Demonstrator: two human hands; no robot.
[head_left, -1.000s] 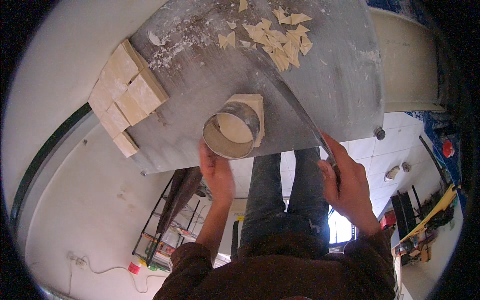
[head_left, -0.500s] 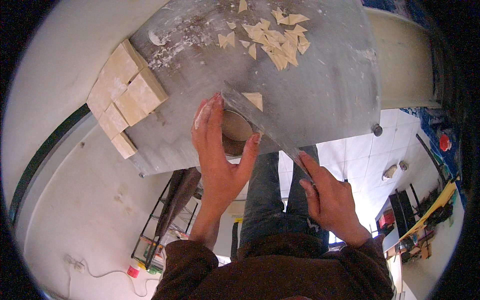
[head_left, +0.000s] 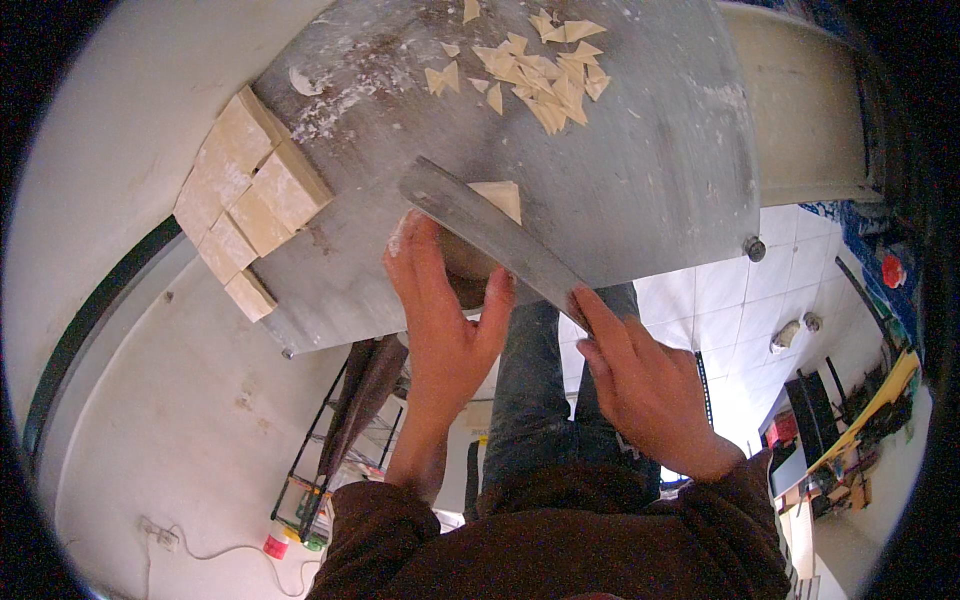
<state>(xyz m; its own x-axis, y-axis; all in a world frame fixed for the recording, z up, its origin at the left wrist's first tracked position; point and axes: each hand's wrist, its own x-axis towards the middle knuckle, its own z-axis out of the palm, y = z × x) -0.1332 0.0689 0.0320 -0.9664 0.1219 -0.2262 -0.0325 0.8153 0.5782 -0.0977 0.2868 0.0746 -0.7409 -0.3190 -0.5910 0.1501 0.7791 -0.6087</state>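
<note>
My left hand (head_left: 445, 340) is closed round a short metal cylinder (head_left: 470, 262), fingers along its left side and thumb on the right. Behind the cylinder a stack of pale dough squares (head_left: 500, 198) shows, partly hidden. My right hand (head_left: 650, 390) grips the handle of a long, wide knife (head_left: 480, 225); the blade lies diagonally across the cylinder's top, close to my left fingertips, its end pointing up-left. It hides much of the cylinder. Further back on the floured metal table (head_left: 650, 200) lie several cut dough triangles (head_left: 550, 80).
Stacked dough sheets (head_left: 240, 180) occupy the table's left edge by a white wall (head_left: 120, 120). A beige board (head_left: 810, 110) adjoins the right side, near a knob (head_left: 754, 247). Below are my legs, tiled floor (head_left: 730, 310) and a wire rack (head_left: 310, 440) with dark cloth.
My left hand has risen from beside the cylinder to grip it. The knife has swung left from the right of the cylinder to across its top, shifting slightly further left since half a second ago.
</note>
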